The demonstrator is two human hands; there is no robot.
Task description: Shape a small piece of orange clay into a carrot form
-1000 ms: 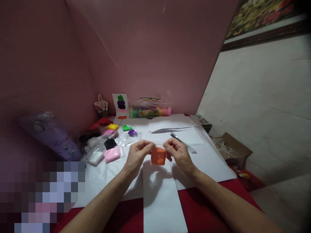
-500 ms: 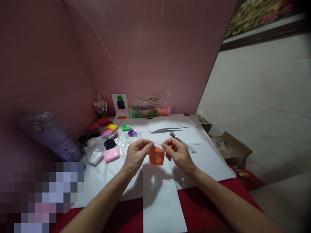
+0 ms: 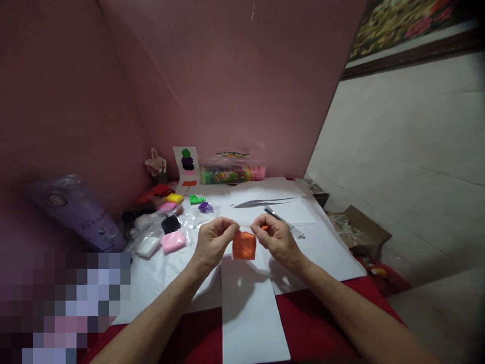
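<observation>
Orange clay packet (image 3: 244, 246), squarish and slightly lumpy in clear film, hangs midair above a smooth white paper strip (image 3: 252, 323). Left hand (image 3: 212, 242) and right hand (image 3: 281, 243) each pinch a top corner of the film between thumb and fingers. Flat side's facing the camera, top edge runs left-right, and it's too square to pick a long axis. Off left there's a puffy pink packet (image 3: 174, 242) in crinkly plastic. Label on the rainbow-coloured pack (image 3: 231, 175) is too small to read, and the purple bottle's (image 3: 85, 217) lettering is blurred.
</observation>
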